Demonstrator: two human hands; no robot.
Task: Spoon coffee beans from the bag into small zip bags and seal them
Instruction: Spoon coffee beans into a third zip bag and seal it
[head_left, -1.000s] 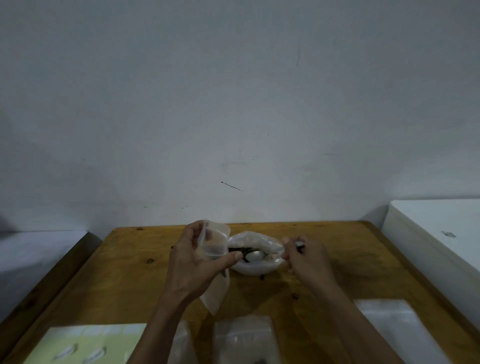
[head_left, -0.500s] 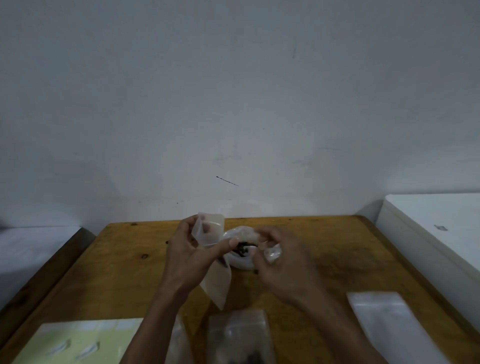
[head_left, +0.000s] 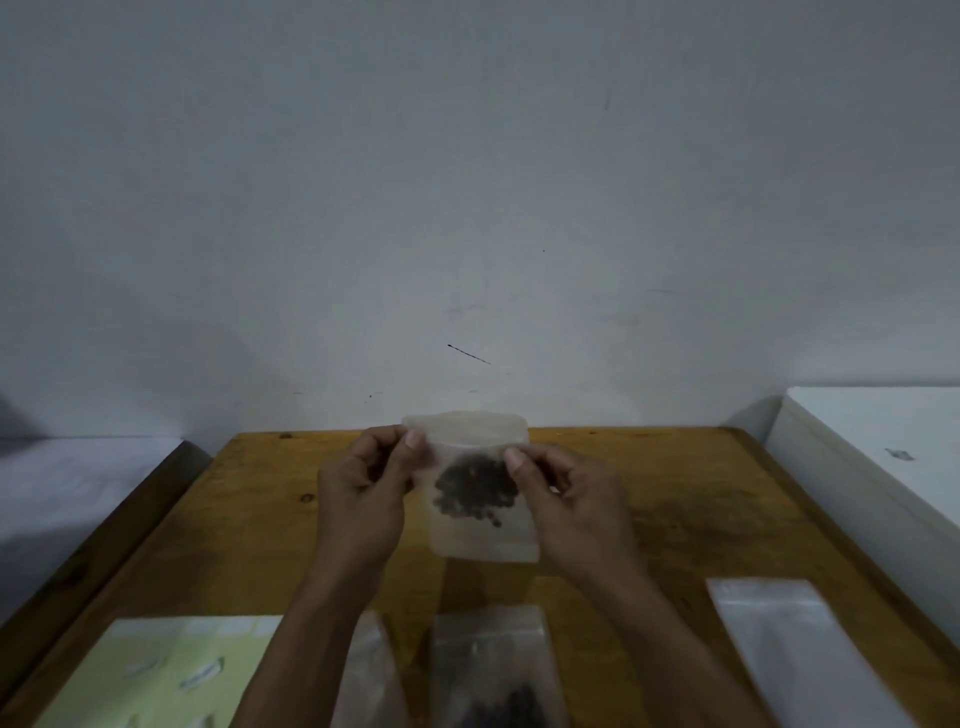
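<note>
Pinching: frosted, rectangular zip bag (head_left: 480, 525), a dark clump of coffee beans (head_left: 475, 491) inside, is held upright above the wooden desk (head_left: 675, 519), fingers of left hand (head_left: 363, 499) and right hand (head_left: 569, 501) clamped on its upper edges.

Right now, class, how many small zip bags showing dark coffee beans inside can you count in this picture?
2. One zip bag is held up between the left hand and right hand; another bag lies at the table's near edge. Others may be hidden.
</note>
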